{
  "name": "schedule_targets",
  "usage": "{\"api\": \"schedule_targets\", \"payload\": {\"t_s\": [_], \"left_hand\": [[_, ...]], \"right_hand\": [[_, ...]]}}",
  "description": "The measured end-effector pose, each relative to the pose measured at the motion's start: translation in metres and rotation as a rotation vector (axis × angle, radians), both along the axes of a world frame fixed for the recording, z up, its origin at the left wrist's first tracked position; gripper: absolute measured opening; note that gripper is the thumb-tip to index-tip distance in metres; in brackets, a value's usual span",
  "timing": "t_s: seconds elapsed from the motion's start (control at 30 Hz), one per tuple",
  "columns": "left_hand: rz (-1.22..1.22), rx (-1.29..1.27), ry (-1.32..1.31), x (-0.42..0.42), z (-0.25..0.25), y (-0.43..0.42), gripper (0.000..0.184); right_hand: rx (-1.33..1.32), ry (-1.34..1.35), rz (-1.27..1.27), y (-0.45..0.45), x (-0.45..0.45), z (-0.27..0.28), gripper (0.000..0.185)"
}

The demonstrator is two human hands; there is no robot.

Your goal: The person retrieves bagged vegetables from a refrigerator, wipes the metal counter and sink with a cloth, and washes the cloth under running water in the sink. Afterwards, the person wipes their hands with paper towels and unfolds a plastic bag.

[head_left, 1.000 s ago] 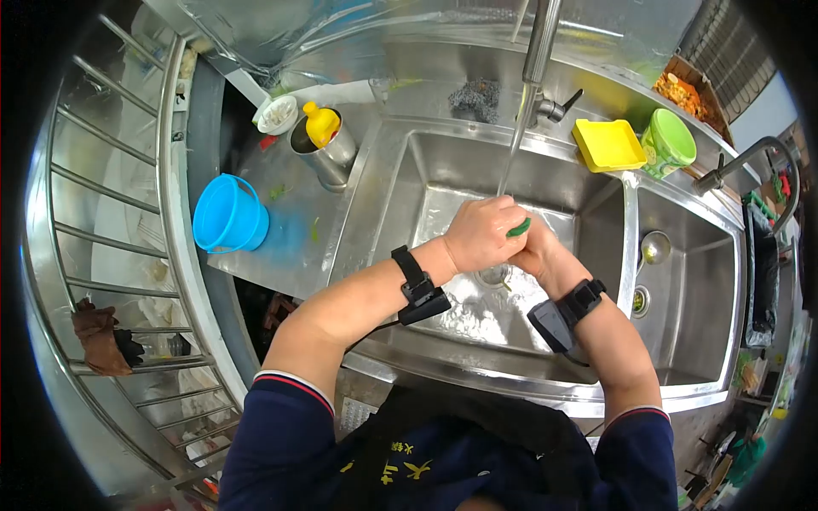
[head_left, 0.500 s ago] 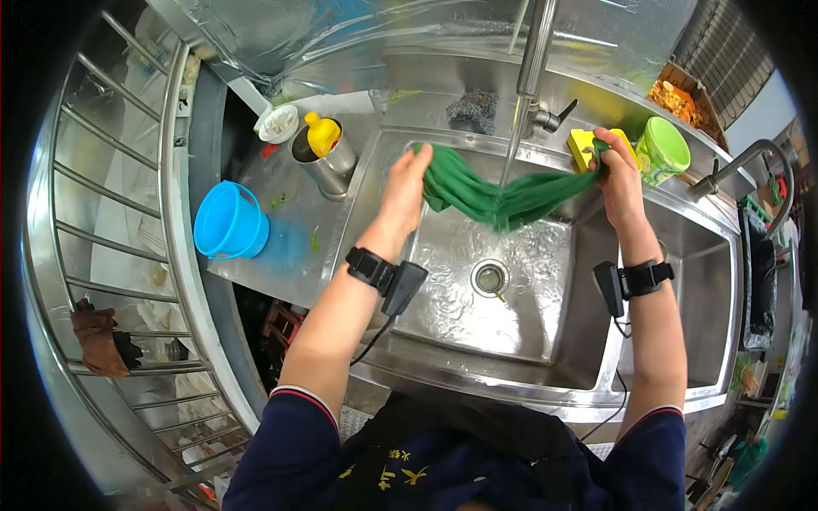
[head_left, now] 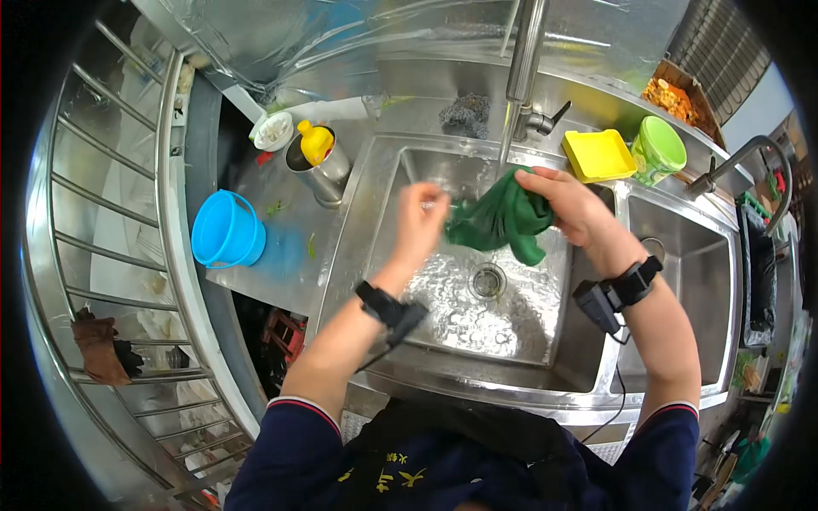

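Note:
A bunched green cloth [head_left: 503, 217] hangs over the large sink basin [head_left: 443, 341], right beneath the tap [head_left: 527, 77], and water runs down onto it. My right hand [head_left: 575, 207] grips the cloth at its upper right, thumb and fingers pressed together. At the cloth's left end is my left hand [head_left: 421, 223], its fingers curled and blurred; whether they pinch the cloth's edge is too smeared to tell. The drain [head_left: 487, 281] shows below the cloth.
A blue bucket [head_left: 228, 228] and a steel container [head_left: 324, 175] with a yellow bottle [head_left: 314, 142] stand left of the sink. Behind it lie a scouring pad [head_left: 465, 116], a yellow tray [head_left: 599, 156] and a green tub [head_left: 659, 152]. A second basin [head_left: 690, 307] adjoins on the right.
The cloth went from wrung between both hands, to stretched wide, to bunched under the tap. Since the stretch, my hands have come closer together, the right one moving left and down.

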State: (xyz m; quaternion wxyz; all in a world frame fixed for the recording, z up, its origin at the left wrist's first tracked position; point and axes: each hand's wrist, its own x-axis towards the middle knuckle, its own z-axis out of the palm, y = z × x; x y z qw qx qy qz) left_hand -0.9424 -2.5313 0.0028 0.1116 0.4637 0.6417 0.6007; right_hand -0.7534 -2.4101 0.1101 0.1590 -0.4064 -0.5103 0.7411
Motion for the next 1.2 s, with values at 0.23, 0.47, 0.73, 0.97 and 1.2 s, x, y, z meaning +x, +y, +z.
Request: {"api": "schedule_targets", "payload": {"t_s": [0.23,0.47,0.73,0.97,1.2], "left_hand": [[-0.096,-0.114,0.005,0.093,0.004,-0.008,0.039],[-0.142,-0.362,0.027,0.014,0.027,0.002,0.025],[-0.292,-0.307,-0.152,0.013,0.058,0.057,0.022],[-0.564,-0.309,-0.549,0.028,0.079,0.039,0.021],[-0.017,-0.495,-1.385,0.039,-0.011,0.010,0.054]], "right_hand": [[-0.240,0.151,-0.105,-0.017,-0.023,-0.003,0.024],[0.313,-0.353,0.017,0.057,0.048,-0.010,0.034],[0.431,-0.203,0.287,0.033,0.018,-0.004,0.061],[0.598,-0.033,0.091,0.012,-0.017,-0.039,0.023],[-0.175,0.489,-0.091,0.006,-0.027,-0.050,0.016]]}}
